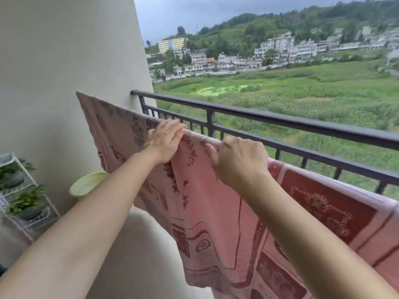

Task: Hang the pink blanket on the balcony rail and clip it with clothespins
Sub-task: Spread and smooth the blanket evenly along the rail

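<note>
- Blanket (216, 212) hangs over a bar under both hands, its pink patterned face falling toward the person; one corner sticks up left of the left hand, in front of the wall (64, 50).
- Whether that bar is a lower inner bar or a separate line cannot be told; the dark top rail (280, 117) runs bare beyond the hands.
- Left hand (166, 141) lies on the draped fold, fingers (176, 128) close together and nearly flat, pressing the cloth down, not pinching it.
- Right hand (239, 160) is curled shut on the top edge of the cloth, thumb toward the left hand, knuckles toward the camera.
- Step in hand, as I judge it: spreading and settling the cloth along the bar; the hanging looks mostly done, the clipping not yet begun.
- No clothespins show, in either hand or on the cloth.
- Next move likely calls for freeing one hand to fetch pins while the other keeps the fold from sliding off.
- Below the left forearm sit a green basin (88, 184) and a white plant rack (26, 190).
</note>
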Motion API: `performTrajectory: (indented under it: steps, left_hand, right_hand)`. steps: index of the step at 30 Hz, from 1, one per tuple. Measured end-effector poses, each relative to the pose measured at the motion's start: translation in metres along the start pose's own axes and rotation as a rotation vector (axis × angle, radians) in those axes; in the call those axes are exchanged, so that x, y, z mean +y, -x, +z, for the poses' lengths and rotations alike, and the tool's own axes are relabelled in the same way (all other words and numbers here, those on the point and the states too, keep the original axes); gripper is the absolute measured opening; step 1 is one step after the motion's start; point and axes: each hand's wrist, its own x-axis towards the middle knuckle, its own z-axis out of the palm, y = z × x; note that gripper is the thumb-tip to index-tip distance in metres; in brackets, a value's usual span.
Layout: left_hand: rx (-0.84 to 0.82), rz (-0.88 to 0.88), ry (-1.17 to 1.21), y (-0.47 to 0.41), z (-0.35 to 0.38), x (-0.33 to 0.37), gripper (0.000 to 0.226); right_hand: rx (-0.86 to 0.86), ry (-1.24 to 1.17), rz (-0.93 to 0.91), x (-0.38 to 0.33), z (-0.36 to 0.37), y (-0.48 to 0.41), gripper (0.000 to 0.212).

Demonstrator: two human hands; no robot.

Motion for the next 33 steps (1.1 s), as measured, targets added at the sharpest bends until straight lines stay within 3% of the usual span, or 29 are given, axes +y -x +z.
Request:
performTrajectory:
  steps: [6,9,13,16,21,25,33]
  left_hand:
    - [0.066,-0.007,0.007,-0.029,0.013,-0.088,0.065]
    - [0.059,-0.074,0.070,-0.053,0.011,-0.145,0.059]
    - [0.016,0.045,0.015,-0.085,0.011,-0.220,0.045]
    - [0.000,0.113,-0.022,-0.109,0.010,-0.276,0.043]
    - [-0.126,0.232,-0.079,-0.139,-0.005,-0.370,0.062]
    - [-0.222,0.145,-0.084,-0.170,-0.017,-0.449,0.058]
    - [-0.183,-0.018,-0.042,-0.218,-0.003,-0.603,0.057]
  right_hand:
    - [-0.054,0.015,-0.049,-0.074,0.038,-0.073,0.051]
    - [-0.054,0.009,-0.005,-0.113,0.056,-0.105,0.048]
    - [-0.014,-0.005,0.068,-0.165,0.080,-0.143,0.035]
    - [-0.020,0.033,0.097,-0.209,0.095,-0.174,0.039]
    - [-0.036,0.109,0.245,-0.288,0.132,-0.237,0.036]
    - [-0.046,0.167,0.331,-0.336,0.159,-0.279,0.037]
    - [-0.018,0.250,0.381,-0.420,0.214,-0.355,0.052]
